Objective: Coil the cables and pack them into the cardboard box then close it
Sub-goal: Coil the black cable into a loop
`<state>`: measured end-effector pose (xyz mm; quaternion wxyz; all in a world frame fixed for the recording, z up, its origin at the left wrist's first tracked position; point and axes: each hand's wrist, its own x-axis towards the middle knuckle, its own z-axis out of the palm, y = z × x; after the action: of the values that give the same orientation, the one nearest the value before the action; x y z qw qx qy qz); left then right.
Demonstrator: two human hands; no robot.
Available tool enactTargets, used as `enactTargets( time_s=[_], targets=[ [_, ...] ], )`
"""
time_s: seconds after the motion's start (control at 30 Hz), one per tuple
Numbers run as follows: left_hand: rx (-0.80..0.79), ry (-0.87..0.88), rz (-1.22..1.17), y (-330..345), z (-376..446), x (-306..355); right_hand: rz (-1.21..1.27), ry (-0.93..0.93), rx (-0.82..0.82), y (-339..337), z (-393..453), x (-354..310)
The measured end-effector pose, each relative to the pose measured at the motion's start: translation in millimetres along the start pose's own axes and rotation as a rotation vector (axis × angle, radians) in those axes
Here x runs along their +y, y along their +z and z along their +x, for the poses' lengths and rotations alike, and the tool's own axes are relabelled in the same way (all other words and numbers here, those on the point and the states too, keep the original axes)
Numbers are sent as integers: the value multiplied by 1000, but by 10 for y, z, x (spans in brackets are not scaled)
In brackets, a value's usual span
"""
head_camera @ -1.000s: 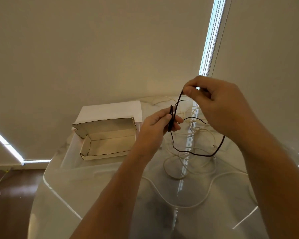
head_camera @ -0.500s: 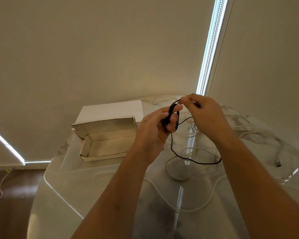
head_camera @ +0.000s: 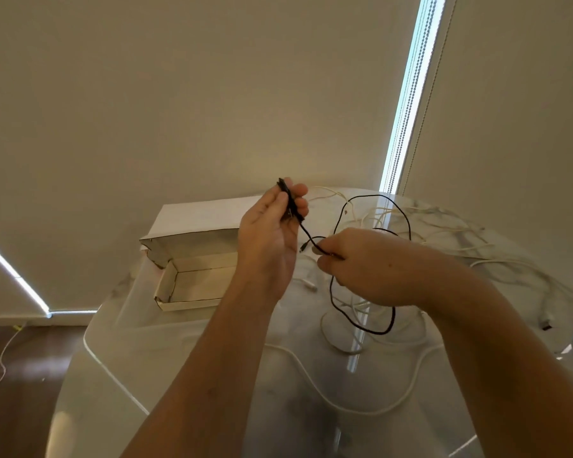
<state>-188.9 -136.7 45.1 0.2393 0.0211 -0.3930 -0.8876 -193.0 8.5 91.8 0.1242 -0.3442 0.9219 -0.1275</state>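
Note:
A thin black cable (head_camera: 405,215) loops in the air above the table. My left hand (head_camera: 272,233) is raised and pinches a folded bundle of that cable between thumb and fingers. My right hand (head_camera: 361,262) sits lower and to the right, gripping the same cable a short way along. One loop arcs behind my right hand and another hangs below my wrist. The open cardboard box (head_camera: 192,276) lies left of my hands, its lid (head_camera: 199,214) folded back. Several white cables (head_camera: 371,411) lie tangled on the table.
The glossy marble table (head_camera: 179,358) has a curved left edge, with dark wood floor (head_camera: 20,375) beyond it. A cable plug (head_camera: 545,322) lies near the table's right edge. A wall and window blinds stand close behind the table.
My hands have drawn apart: the left rose with the bundle, and the right dropped down and to the right along the cable, opening a new loop.

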Motion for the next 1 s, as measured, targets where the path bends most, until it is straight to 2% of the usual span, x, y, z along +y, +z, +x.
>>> enactTargets(
  time_s=[0.07, 0.17, 0.3, 0.43, 0.57, 0.73, 1.0],
  targets=[
    [23, 48, 9, -13, 24, 58, -56, -27, 12, -56, -127, -65],
    [49, 112, 89, -76, 59, 109, 6, -17, -2, -179, -329, -127],
    [-4, 158, 278, -72, 52, 104, 37, -24, 131, -325, -452, -41],
    [-112, 211, 540, -12, 0, 61, 172, -91, 267, -466, -485, 96],
    [-204, 85, 641, 41, -96, 48, 234, -173, 477, -524, -443, 231],
    [-331, -39, 727, 43, -145, 27, 348, -185, 681, -440, -199, 455],
    [-347, -138, 563, 16, -114, 76, 470, -135, 840, -106, 266, 691]
  ],
)
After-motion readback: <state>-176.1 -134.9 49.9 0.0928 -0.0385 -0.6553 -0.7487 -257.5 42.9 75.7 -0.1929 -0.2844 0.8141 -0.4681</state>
